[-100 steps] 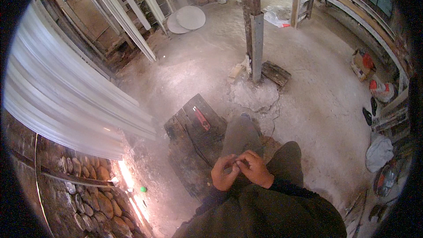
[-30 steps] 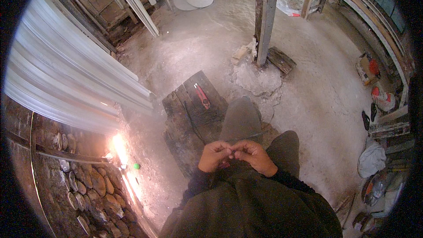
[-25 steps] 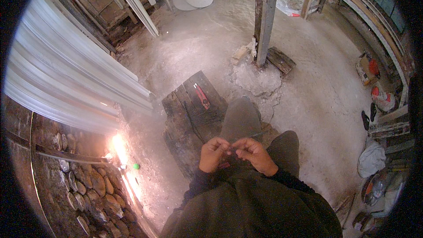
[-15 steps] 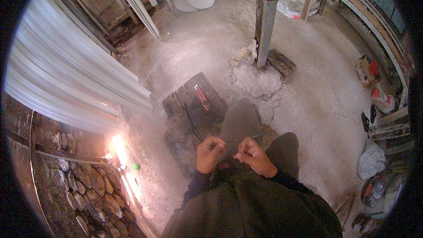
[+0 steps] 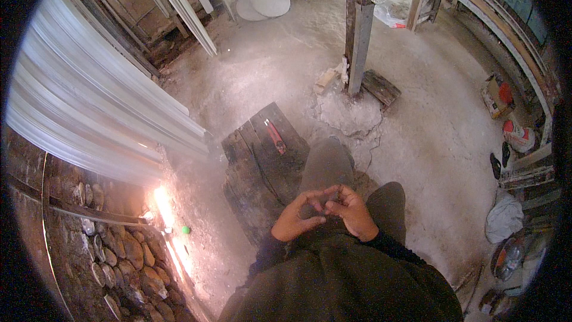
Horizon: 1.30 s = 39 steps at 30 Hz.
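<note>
Head view: the person sits, looking down at both hands held together above the lap.
Left hand (image 5: 296, 222): fingers curled, tips meeting those of the other hand; whether they pinch something I cannot tell.
Right hand (image 5: 351, 211): fingers bent, tips joined with the left ones; any small thing between them is too small to see.
Change: half a second ago the hands were slightly apart; now the fingertips touch again, as one second ago.
Wooden block (image 5: 262, 167): dark, on the floor just in front of the knees, in the same place as before.
Red knife (image 5: 275, 137): lies on top of the block, well apart from the hands, not moved.
Floor (image 5: 429, 131): pale dusty concrete, cracked near the post (image 5: 358, 30).
Left side: corrugated metal sheet (image 5: 89, 101), leaning; below it a stone wall (image 5: 119, 256) with a bright glow.
Far end: two round white discs (image 5: 265, 3).
</note>
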### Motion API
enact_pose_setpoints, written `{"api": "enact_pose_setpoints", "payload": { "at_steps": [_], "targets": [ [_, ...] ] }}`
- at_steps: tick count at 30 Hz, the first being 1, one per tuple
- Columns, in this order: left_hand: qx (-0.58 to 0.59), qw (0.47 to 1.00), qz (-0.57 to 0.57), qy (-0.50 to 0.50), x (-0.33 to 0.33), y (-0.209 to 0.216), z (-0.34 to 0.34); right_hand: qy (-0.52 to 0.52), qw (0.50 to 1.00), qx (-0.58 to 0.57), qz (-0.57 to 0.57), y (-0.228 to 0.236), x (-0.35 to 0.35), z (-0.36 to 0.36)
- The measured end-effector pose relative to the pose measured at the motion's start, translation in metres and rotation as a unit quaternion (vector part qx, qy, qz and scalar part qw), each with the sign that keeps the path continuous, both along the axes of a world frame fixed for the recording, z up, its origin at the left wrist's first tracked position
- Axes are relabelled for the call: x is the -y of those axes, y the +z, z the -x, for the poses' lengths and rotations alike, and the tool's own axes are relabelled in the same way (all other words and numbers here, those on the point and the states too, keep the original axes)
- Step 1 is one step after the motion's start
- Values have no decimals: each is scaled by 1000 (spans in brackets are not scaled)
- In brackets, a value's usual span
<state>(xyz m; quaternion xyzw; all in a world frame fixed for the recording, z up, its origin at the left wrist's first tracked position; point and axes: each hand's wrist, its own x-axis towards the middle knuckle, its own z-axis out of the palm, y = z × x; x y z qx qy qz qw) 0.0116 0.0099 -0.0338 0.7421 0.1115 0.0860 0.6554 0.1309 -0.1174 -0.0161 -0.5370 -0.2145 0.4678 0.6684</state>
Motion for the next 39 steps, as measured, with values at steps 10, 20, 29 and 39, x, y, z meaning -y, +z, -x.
{"api": "enact_pose_setpoints", "payload": {
  "at_steps": [10, 20, 29, 39],
  "targets": [
    [37, 999, 3, -15, -3, 24, 2, -37, 997, 54, 40, -9, 4, -5],
    [-1, 977, 96, 190, -6, -14, -3, -57, 998, 7, -13, 1, 8, -8],
    [-37, 966, 13, 254, -16, -37, -8, -23, 993, 34, -112, 11, 16, -5],
    [-131, 962, 156, 182, -10, 0, -1, 71, 968, 241, 5, 24, 19, -19]
  ]
}}
